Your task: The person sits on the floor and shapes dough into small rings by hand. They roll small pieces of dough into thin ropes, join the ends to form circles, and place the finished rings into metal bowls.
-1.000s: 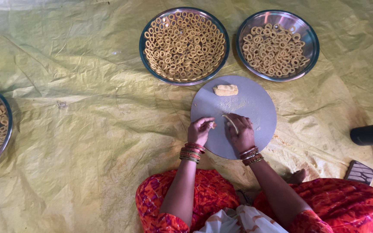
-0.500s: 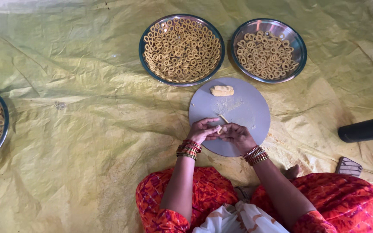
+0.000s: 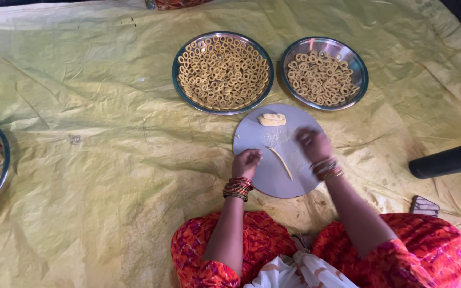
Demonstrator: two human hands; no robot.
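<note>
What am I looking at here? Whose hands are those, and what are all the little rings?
The picture comes from a camera worn on a person's head, looking down at their own two hands. The person sits on a big yellow sheet. In front of them lies a round grey board. On it are a thin rolled strip of dough and a small dough lump. The left hand rests curled on the board's edge; I cannot tell whether it holds anything. The right hand is blurry above the board, so what it holds is unclear too. Beyond the board stand two metal plates: the larger plate and the smaller plate, both full of little dough rings. Another plate peeks in at the left.
</note>
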